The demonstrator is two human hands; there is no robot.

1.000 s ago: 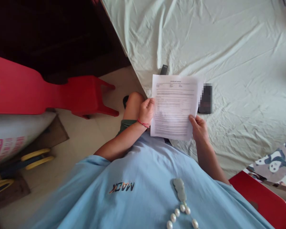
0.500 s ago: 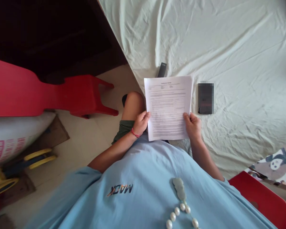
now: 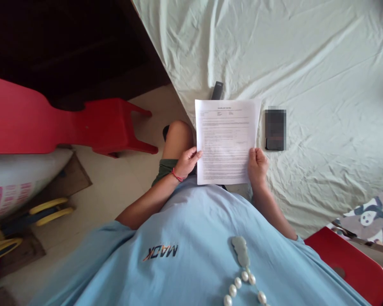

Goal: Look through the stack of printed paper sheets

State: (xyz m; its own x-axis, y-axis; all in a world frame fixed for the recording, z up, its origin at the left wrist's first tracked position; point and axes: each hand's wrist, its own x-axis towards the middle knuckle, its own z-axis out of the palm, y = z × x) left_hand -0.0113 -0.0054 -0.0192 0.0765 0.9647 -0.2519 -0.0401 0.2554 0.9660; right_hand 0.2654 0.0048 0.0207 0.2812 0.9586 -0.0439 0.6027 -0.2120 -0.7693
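Note:
A stack of white printed sheets (image 3: 226, 144) is held up in front of my shirt, print facing me. My left hand (image 3: 187, 162), with a red string on the wrist, pinches its left edge, thumb on top. On the opposite edge my right hand (image 3: 258, 166) is closed around the paper, its fingers curled. Beyond the top edge a small dark bar-shaped object (image 3: 217, 90) lies on the pale cloth, its lower end hidden by the paper. To the right of the sheets rests a dark rectangular object (image 3: 275, 130), blurred out by pixels.
A pale wrinkled sheet (image 3: 322, 97) covers the surface ahead and right. Red plastic chairs stand left (image 3: 108, 127) and lower right (image 3: 351, 263). On the floor at left are a white printed sack (image 3: 25, 178) and a yellow-and-black wheeled object (image 3: 47, 211). Panda-patterned fabric (image 3: 370, 219) hangs at right.
The paper's edges look slightly less stacked, and my right thumb has shifted from lying on the page to its edge. Both hands otherwise keep their places.

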